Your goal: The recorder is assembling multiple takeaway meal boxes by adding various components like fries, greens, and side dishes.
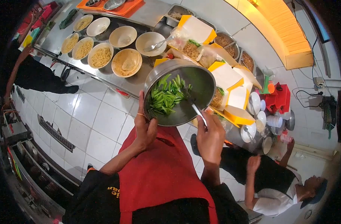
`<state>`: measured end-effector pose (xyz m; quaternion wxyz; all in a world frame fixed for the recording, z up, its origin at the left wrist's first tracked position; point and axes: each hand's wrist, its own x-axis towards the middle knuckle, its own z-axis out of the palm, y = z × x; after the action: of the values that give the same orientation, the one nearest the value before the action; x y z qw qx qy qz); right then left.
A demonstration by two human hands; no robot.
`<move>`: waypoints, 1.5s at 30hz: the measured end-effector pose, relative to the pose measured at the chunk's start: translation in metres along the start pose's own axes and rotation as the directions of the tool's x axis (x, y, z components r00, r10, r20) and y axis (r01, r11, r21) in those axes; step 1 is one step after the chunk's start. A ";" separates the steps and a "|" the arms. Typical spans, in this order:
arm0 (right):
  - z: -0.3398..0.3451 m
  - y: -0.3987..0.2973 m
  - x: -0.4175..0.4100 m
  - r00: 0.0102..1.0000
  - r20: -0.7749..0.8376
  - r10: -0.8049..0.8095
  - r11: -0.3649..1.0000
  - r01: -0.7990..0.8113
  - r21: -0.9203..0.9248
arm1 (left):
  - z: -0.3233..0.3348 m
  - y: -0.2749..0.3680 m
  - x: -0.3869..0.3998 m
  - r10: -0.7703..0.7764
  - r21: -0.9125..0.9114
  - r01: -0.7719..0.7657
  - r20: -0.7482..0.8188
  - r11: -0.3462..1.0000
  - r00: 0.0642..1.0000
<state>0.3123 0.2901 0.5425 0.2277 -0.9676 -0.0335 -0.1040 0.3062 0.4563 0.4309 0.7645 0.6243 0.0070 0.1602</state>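
A round steel mixing bowl (184,68) is tilted towards me, and my left hand (146,123) grips its left rim with the thumb on the near edge. Chopped green leafy vegetables (167,96) lie against the bowl's left side. In my right hand (211,134) is the white handle of a utensil (198,112); its dark head reaches into the bowl beside the greens, and its exact kind is hard to make out. Just beyond the bowl stand yellow-and-white food cartons (226,74), some showing minced food and greens.
Bowls of noodles (100,57) and other pale bowls (123,36) line the steel counter (58,33). A fork (158,44) rests in one. Steel pans of minced topping (226,44) sit behind the cartons. One co-worker (271,173) stands at the right, another (33,70) at the left.
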 end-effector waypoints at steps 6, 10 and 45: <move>0.029 0.012 -0.001 0.993 0.056 -0.103 0.993 0.106 -0.046 | -0.001 0.003 -0.001 0.012 0.046 -0.011 -0.010 0.999 1.000; 0.012 0.011 -0.004 0.996 0.048 -0.075 0.991 0.070 0.112 | -0.013 -0.010 -0.003 -0.085 0.076 0.087 -0.038 0.993 0.996; 0.084 0.067 0.034 0.990 0.109 -0.091 0.996 0.091 0.008 | -0.134 -0.002 -0.039 -0.290 -0.079 0.329 -0.690 0.941 0.664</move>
<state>0.3687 0.2680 0.4475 0.2220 -0.9689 -0.0901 -0.0613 0.2415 0.5737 0.3923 0.7053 0.5282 0.4019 0.2492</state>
